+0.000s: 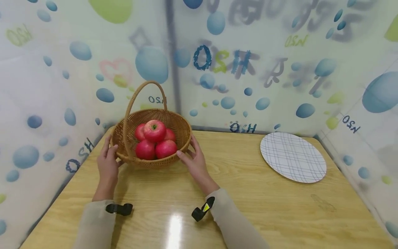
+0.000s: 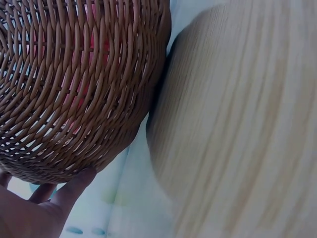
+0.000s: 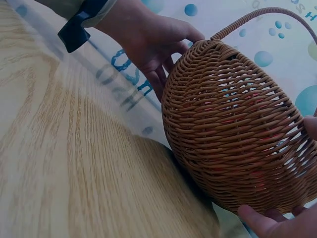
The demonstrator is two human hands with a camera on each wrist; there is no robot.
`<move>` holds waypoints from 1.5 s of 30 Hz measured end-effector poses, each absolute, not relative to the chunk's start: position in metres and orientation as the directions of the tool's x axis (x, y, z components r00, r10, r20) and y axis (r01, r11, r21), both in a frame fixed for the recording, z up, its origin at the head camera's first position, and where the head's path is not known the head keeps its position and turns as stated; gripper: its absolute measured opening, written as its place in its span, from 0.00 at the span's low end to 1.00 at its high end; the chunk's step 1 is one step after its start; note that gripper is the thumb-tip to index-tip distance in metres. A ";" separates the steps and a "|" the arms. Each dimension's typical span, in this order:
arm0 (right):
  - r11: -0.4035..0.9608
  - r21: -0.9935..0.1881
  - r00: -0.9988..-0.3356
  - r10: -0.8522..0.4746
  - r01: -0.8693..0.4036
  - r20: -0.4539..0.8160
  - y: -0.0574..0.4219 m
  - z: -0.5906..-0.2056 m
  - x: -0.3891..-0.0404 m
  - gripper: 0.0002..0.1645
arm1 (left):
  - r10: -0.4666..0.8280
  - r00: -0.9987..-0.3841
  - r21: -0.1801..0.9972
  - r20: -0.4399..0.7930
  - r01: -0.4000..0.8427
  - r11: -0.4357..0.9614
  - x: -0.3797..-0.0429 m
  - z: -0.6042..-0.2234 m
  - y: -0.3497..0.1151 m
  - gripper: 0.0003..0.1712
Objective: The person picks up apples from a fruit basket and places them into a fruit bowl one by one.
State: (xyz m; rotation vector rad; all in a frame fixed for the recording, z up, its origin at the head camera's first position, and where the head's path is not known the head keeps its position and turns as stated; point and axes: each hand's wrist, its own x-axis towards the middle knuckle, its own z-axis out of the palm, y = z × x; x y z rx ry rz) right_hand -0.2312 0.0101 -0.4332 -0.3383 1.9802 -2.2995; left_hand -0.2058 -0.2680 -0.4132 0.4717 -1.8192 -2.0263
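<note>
A brown wicker basket (image 1: pixel 161 163) with a tall arched handle stands at the back left of the table, holding several red apples (image 1: pixel 154 130). My left hand (image 1: pixel 107 162) grips its left end, thumb by the rim and fingers against the outer side. At the opposite end my right hand (image 1: pixel 196 163) holds the basket, its thumb over the front rim. From the right wrist, the woven wall (image 3: pixel 228 124) shows between both hands, with red showing through the gaps. In the left wrist view, fingertips (image 2: pixel 81 181) touch the wicker from below.
A white oval plate (image 1: pixel 292 157) with a blue line grid lies at the back right of the wooden table (image 1: pixel 236 180). Patterned sheets (image 1: pixel 227 86) with blue and green spots rise behind the table and along both sides. A black strap sits on each wrist.
</note>
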 end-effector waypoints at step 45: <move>-0.036 -0.997 -0.989 -0.128 -0.074 0.078 0.125 -0.428 -0.217 0.46 | -0.284 -0.956 0.991 0.076 0.105 -0.086 -0.207 -0.414 -0.168 0.32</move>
